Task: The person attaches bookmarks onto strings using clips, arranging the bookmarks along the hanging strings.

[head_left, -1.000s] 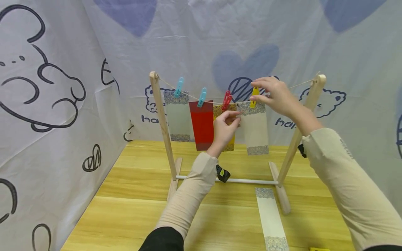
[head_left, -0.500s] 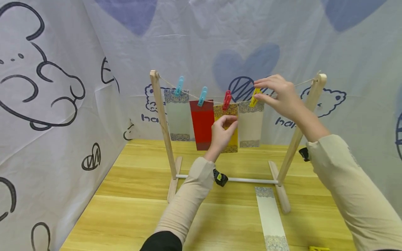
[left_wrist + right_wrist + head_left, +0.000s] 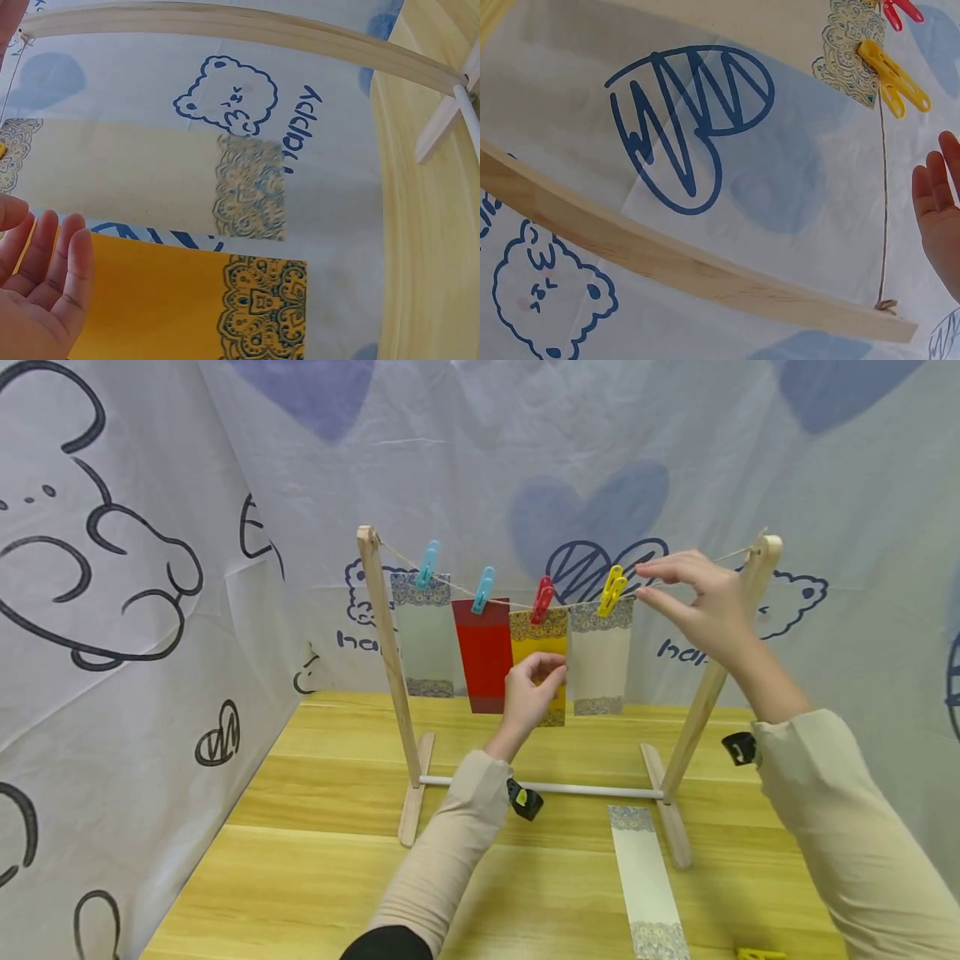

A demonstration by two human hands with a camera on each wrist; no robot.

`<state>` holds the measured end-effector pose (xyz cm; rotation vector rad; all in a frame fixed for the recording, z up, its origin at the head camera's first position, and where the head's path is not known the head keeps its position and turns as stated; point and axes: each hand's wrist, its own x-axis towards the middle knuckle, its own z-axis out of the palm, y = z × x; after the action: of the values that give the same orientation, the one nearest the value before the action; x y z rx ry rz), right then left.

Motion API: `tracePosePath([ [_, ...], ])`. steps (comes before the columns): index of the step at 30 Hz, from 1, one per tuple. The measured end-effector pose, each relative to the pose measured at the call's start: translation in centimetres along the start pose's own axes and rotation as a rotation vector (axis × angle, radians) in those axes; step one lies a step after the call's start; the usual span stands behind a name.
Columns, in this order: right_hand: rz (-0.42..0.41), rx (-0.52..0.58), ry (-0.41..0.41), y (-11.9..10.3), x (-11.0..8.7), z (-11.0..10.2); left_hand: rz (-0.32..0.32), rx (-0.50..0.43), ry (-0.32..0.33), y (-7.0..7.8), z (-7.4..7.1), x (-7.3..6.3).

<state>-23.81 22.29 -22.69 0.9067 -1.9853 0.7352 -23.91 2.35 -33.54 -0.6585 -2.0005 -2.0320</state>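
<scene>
A cream card with patterned ends [image 3: 601,664] hangs from the string, held by a yellow clothespin [image 3: 612,591]. My right hand [image 3: 705,602] is just right of that clothespin, thumb and fingers apart and holding nothing. In the right wrist view a gap shows between the hand [image 3: 941,214] and the yellow clothespin [image 3: 894,79]. My left hand [image 3: 528,693], fingers loosely bent and holding nothing, overlaps the yellow patterned card [image 3: 538,647]. A red clothespin [image 3: 542,600] holds that card. The left wrist view shows the same hand [image 3: 45,285] beside the yellow card [image 3: 165,300].
Left along the string, blue clothespins [image 3: 483,591] hold a red card [image 3: 482,660] and a pale patterned card [image 3: 423,639]. The wooden stand [image 3: 390,660] has a white crossbar [image 3: 592,790]. On the table lie another cream card [image 3: 648,877] and a yellow object [image 3: 761,954] at the front edge.
My right hand has let go of the yellow clothespin and moved right. My left hand has moved down and slightly left, away from the cream card, which now hangs by the clothespin.
</scene>
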Motion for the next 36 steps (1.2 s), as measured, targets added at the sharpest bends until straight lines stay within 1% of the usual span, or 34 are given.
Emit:
tracePosePath([
  [4,0.033,0.033,0.011,-0.1,-0.7,-0.3,-0.019,-0.028,-0.013,-0.4,0.0,-0.2],
  [6,0.062,0.052,0.016,-0.2,-1.1,-0.4,-0.021,-0.035,-0.015,-0.7,0.1,-0.3],
  [11,0.122,0.071,0.019,-0.3,-1.9,-0.5,-0.047,-0.043,-0.016,-2.8,0.4,0.0],
  [13,0.131,0.080,0.014,-0.4,-2.2,-0.5,-0.066,-0.050,-0.020,-3.7,0.4,0.1],
  [16,0.149,0.107,0.018,-0.4,-2.8,-0.5,-0.080,-0.053,-0.016,-4.2,0.4,0.0],
  [22,0.192,0.150,0.021,-0.3,-4.1,-0.3,-0.098,-0.053,-0.008,-4.9,0.4,-0.6],
  [25,0.217,0.202,0.028,-0.4,-4.7,-0.2,-0.111,-0.054,-0.011,-5.3,0.5,-0.7],
  [29,0.250,0.265,0.044,-0.6,-5.2,-0.1,-0.113,-0.061,-0.016,-5.9,0.6,-0.9],
  [31,0.258,0.284,0.052,-0.6,-5.5,-0.1,-0.116,-0.059,-0.022,-5.9,0.6,-1.0],
  [33,0.264,0.299,0.062,-0.6,-5.9,-0.1,-0.124,-0.041,-0.024,-5.5,0.6,-1.4],
  [36,0.278,0.316,0.074,-0.6,-6.6,-0.1,-0.146,-0.023,-0.011,-5.1,0.6,-1.9],
])
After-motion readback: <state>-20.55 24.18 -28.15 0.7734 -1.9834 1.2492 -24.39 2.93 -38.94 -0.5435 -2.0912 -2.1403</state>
